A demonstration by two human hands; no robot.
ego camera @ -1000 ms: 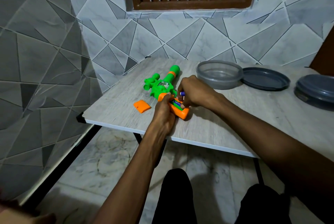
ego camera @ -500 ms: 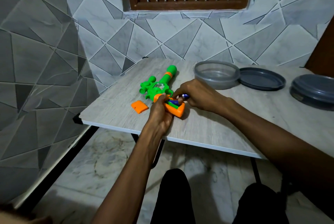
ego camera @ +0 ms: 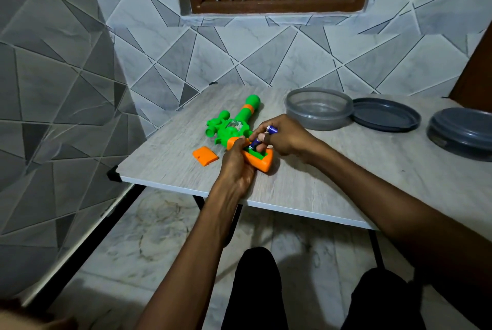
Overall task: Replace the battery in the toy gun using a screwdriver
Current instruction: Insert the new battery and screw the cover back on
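A green and orange toy gun (ego camera: 234, 127) lies on the light wooden table (ego camera: 332, 180), barrel pointing away from me. My left hand (ego camera: 237, 164) grips its orange handle (ego camera: 259, 160), whose battery compartment is open. My right hand (ego camera: 282, 135) pinches a blue battery (ego camera: 272, 130) in its fingers. A second blue battery (ego camera: 254, 143) stands tilted in the open compartment, touched by the right fingertips. The orange battery cover (ego camera: 205, 155) lies loose on the table left of the handle. No screwdriver is in view.
A clear round container (ego camera: 318, 108) stands behind my right hand, with its grey lid (ego camera: 386, 118) beside it. Another grey lidded container (ego camera: 463, 132) sits at the right edge. Tiled walls close in on the left and back. The table's front edge runs just below my wrists.
My right hand has lifted slightly, and a blue battery now shows raised in its fingers above the compartment. The left hand keeps its grip on the handle.
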